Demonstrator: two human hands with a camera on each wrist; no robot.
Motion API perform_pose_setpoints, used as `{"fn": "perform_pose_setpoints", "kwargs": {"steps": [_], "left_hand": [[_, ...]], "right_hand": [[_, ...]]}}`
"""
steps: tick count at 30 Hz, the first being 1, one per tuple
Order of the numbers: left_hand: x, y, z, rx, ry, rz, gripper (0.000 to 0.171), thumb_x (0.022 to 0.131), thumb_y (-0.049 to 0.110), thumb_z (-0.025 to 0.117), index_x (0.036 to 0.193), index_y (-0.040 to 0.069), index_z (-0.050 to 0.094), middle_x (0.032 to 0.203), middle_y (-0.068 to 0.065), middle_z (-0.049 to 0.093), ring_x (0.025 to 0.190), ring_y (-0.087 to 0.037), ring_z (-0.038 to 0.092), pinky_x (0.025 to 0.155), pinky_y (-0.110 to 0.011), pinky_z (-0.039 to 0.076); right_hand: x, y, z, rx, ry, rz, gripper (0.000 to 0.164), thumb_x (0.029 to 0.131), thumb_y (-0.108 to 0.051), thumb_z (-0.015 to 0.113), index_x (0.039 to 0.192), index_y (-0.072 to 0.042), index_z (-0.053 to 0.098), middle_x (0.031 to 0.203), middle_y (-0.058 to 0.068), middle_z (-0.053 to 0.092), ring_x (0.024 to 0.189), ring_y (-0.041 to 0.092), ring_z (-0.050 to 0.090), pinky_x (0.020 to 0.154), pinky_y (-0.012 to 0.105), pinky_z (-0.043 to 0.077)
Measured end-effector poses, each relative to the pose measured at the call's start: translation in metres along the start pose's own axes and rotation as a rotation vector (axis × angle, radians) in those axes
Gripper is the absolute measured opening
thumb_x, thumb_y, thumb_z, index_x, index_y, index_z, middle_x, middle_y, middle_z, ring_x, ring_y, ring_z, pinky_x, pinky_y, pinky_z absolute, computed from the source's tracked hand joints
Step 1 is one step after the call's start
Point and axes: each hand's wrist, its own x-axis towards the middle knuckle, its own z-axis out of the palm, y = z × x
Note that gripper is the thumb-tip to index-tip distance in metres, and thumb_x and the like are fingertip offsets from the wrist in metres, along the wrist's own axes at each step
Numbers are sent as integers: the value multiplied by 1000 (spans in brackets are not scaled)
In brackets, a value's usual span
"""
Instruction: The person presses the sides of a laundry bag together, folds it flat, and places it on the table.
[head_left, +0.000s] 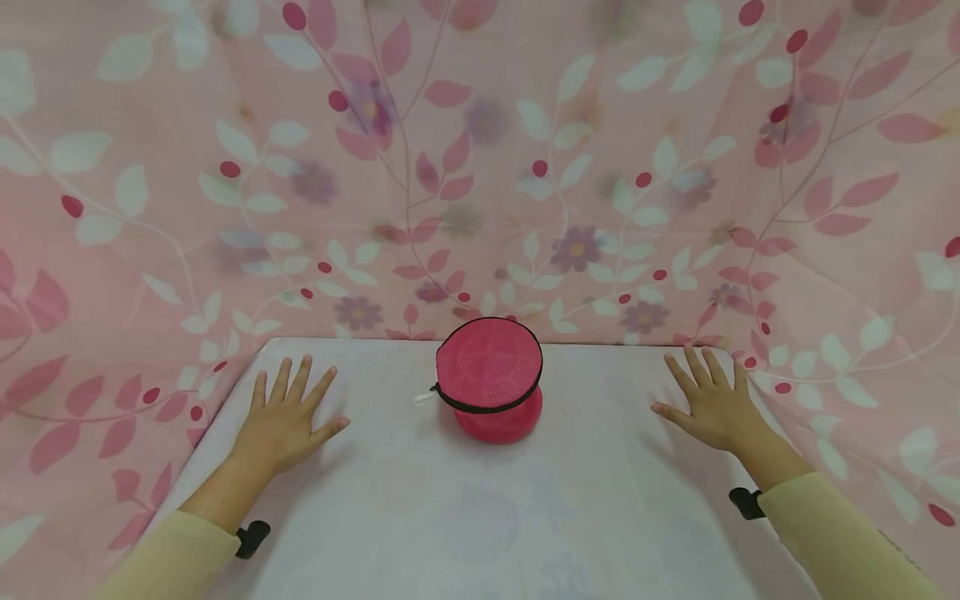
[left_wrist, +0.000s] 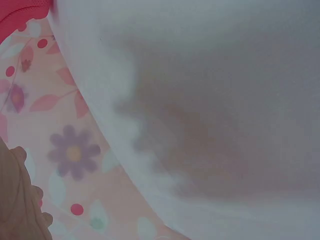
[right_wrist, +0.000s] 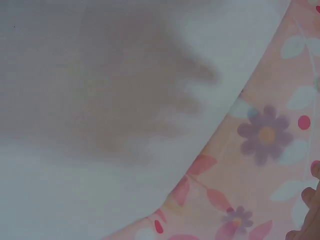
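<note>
A round pink mesh bag (head_left: 491,362) with black zip trim and a small white pull stands at the back middle of the white-covered table, its smooth red lower part showing beneath the lid. A pink corner of it (left_wrist: 17,15) shows at the top left of the left wrist view. To its left, my left hand (head_left: 281,425) hovers with fingers spread, holding nothing. My right hand (head_left: 712,408) is held out likewise on the right side, its fingers apart and nothing in them. Only fingertips (right_wrist: 307,200) of the right hand show in its wrist view.
The table (head_left: 420,517) has a white cloth with rounded far corners. Behind and beside it hangs a pink curtain (head_left: 480,167) printed with leaves and flowers. Both hands cast soft shadows on the cloth. Black wrist devices (head_left: 253,539) sit at the sleeve cuffs.
</note>
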Motion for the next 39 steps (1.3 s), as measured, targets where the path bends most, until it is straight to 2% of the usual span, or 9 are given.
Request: {"fn": "perform_pose_setpoints", "kwargs": {"steps": [7,10,14,19,27,35,39], "left_hand": [[0,5,-2,10,6,9,88,95,73,39,161,20,18,165,-24,8,150,-44,-11,113,-63,-18],[0,9,-3,3,17,21,88,94,73,40,162,20,18,165,-24,6,150,-44,-10,113,-62,-19],[1,17,-4,-7,30,36,88,94,73,41,162,20,19,165,-23,5,150,-44,-8,115,-63,-15],[6,24,-2,-11,52,50,88,94,73,41,162,21,18,165,-22,7,151,-42,-9,116,-64,-10],[11,35,1,-35,71,55,88,94,73,42,162,23,16,165,-22,7,151,-41,-10,116,-63,-11],[16,51,-5,-92,103,75,88,94,71,46,162,23,18,166,-22,7,151,-41,-7,116,-64,-5],[18,60,-6,-129,101,83,87,94,70,46,162,22,19,166,-21,6,152,-41,-4,117,-64,-4]], "right_hand": [[1,-3,-2,-3,-3,-5,92,96,-67,45,162,-14,8,164,26,1,149,48,-4,108,69,-21],[2,-8,-1,9,-2,-7,92,97,-66,44,162,-13,8,164,26,2,149,47,-6,108,71,-19],[4,-15,1,23,-2,-16,92,97,-66,44,162,-14,6,165,24,-2,150,44,-11,108,72,-16],[6,-21,2,40,16,-19,92,97,-66,44,162,-13,7,166,20,-6,150,41,-15,107,69,-21],[8,-33,-2,89,38,-16,91,97,-64,47,162,-11,10,165,22,-4,150,44,-10,108,75,-9],[16,-51,-5,143,52,-36,90,97,-63,48,162,-12,9,165,22,-3,151,42,-10,112,69,-13],[19,-58,-4,196,68,-59,90,98,-60,49,162,-15,7,165,22,-2,151,42,-9,114,67,-11]]}}
